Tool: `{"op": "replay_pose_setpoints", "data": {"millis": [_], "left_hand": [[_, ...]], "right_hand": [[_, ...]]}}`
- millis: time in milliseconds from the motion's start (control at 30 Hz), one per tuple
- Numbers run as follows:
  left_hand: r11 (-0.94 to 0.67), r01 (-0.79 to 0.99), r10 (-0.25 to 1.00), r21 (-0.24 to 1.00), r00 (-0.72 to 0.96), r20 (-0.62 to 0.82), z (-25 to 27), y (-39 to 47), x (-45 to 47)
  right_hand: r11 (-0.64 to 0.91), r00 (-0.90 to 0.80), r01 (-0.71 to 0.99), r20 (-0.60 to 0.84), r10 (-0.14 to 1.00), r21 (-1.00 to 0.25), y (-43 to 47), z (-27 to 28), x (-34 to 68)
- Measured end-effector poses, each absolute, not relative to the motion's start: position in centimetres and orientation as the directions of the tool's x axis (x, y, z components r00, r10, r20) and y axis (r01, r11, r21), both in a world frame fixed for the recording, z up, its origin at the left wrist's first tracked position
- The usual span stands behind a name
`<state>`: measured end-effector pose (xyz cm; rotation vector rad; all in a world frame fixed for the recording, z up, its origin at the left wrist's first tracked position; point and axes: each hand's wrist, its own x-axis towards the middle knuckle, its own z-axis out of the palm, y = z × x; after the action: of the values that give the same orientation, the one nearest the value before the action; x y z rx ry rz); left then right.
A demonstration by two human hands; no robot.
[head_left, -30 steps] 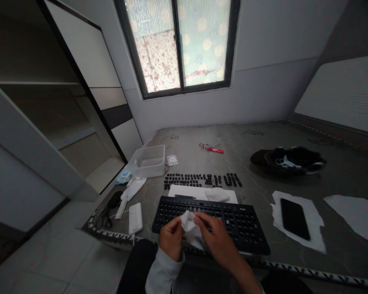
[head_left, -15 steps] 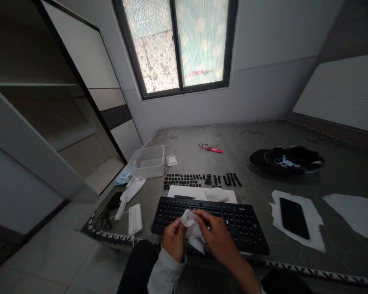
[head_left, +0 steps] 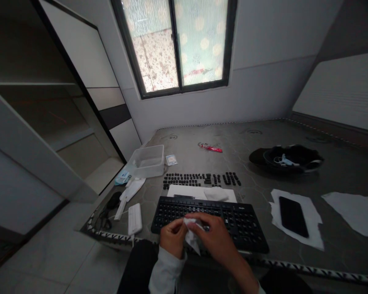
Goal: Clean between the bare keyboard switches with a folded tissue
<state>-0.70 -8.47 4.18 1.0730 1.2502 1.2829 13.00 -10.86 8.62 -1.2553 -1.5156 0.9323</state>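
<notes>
Tissue (head_left: 192,241), 6 o'clock: partly hidden by left hand (head_left: 173,239) and right hand (head_left: 216,234). Keyboard (head_left: 214,207), 6 o'clock: middle front behind the hands; key legends too small to read. Window (head_left: 179,49), 12 o'clock: top cut off. Sheet (head_left: 354,214), 4 o'clock: cut by right edge.

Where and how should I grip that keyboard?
I'd take the black keyboard by its left end and right end, one hand from each side: it's long and flat, both ends uncovered, its near edge partly hidden by your left hand and right hand.
</notes>
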Motion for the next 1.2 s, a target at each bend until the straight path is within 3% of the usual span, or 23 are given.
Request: {"op": "replay_pose_setpoints", "data": {"millis": [267, 467, 667, 867, 1000, 1200], "left_hand": [[0.083, -0.133, 0.974, 0.988, -0.199, -0.109, 3.1, -8.1, -0.9], [0.075, -0.052, 0.976, 0.996, -0.203, -0.084, 3.2, -8.0, -1.1], [0.138, -0.143, 0.989, 0.98, -0.031, -0.144, 3.0, -7.7, -1.1], [0.187, -0.15, 0.977, 0.971, 0.131, -0.167, 3.4, -7.9, -0.9], [0.113, -0.108, 0.981, 0.988, 0.172, -0.093, 4.1, -8.2, -0.8], [0.084, -0.152, 0.996, 0.985, 0.013, -0.083, 3.1, -7.6, -1.0]], "right_hand": [[0.185, -0.104, 0.175, 0.169, 0.98, -0.967, -10.3, 8.2, 13.1], [0.19, -0.142, 0.184, 0.165, 0.976, -0.965, -9.7, 6.7, 13.8], [0.19, -0.062, 0.276, 0.18, 0.982, -0.942, -9.2, 5.0, 13.9], [0.204, -0.076, 0.221, 0.191, 0.979, -0.954, -9.3, 5.6, 14.8], [0.197, -0.048, 0.151, 0.192, 0.98, -0.969, -9.0, 5.3, 15.0], [0.201, 0.074, 0.23, 0.223, 0.972, -0.952, -9.0, 5.3, 14.3]]}}
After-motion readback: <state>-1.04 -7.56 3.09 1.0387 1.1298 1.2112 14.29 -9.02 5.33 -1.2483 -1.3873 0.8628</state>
